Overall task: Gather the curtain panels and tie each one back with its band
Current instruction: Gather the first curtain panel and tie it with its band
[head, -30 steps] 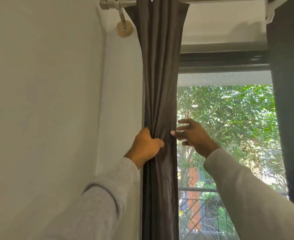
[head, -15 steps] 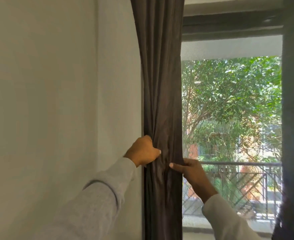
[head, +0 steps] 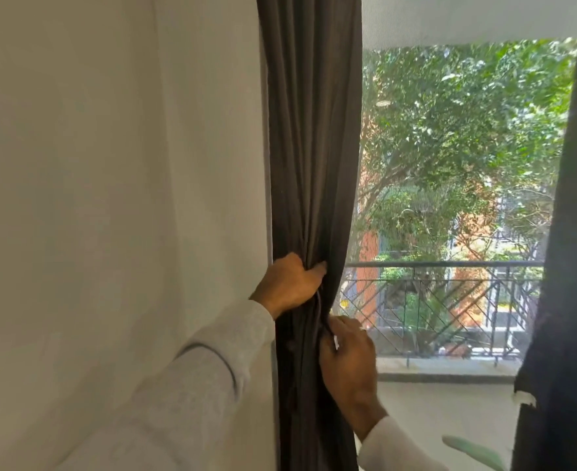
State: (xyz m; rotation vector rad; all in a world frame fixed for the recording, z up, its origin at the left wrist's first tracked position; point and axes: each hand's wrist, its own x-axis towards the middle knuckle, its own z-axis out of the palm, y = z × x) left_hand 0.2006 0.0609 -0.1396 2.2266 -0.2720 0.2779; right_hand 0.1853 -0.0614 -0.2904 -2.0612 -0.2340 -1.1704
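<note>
Left grip (head: pixel 288 283) is clamped around the gathered dark brown curtain panel (head: pixel 310 137), fingers curled over its bunched folds. Right grip (head: pixel 348 362), just below the left on the panel, pinches a fold at the window-side edge. That panel hangs beside the pale wall (head: pixel 110 198); a second dark curtain panel (head: pixel 572 266) hangs well apart, across the window.

Home room, curtained window (head: pixel 450 164), balcony railing (head: pixel 443 300)
</note>
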